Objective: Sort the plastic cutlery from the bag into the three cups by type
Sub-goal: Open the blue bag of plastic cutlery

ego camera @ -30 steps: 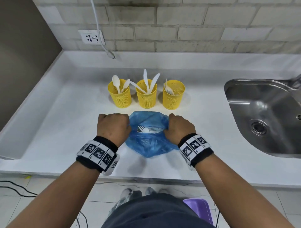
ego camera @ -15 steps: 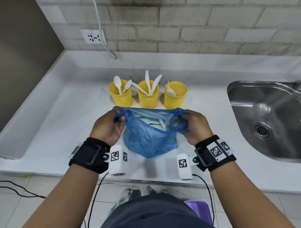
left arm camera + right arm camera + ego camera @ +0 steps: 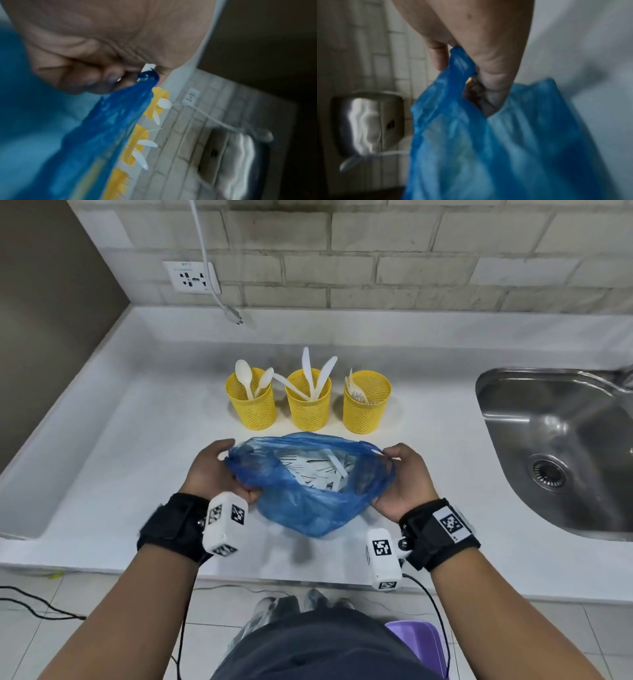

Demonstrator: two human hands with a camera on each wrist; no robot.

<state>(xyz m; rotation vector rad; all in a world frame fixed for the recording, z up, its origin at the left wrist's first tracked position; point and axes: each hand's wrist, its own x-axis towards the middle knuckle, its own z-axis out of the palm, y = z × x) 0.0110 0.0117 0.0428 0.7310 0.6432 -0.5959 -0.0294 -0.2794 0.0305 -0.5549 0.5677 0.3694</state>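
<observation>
Bag [image 3: 308, 501] mouth upward, stretched left-right

Blue bag [image 3: 308, 491]: white cutlery [image 3: 315, 474] inside, types not legible through film; lower pieces hidden. Left hand [image 3: 212, 474]: fingertips concealed behind bag edge. Right hand [image 3: 471, 40]: wrist view blurred, fingers partly buried in plastic. Sink [image 3: 565, 446], right of the right hand: cut by frame edge.
</observation>
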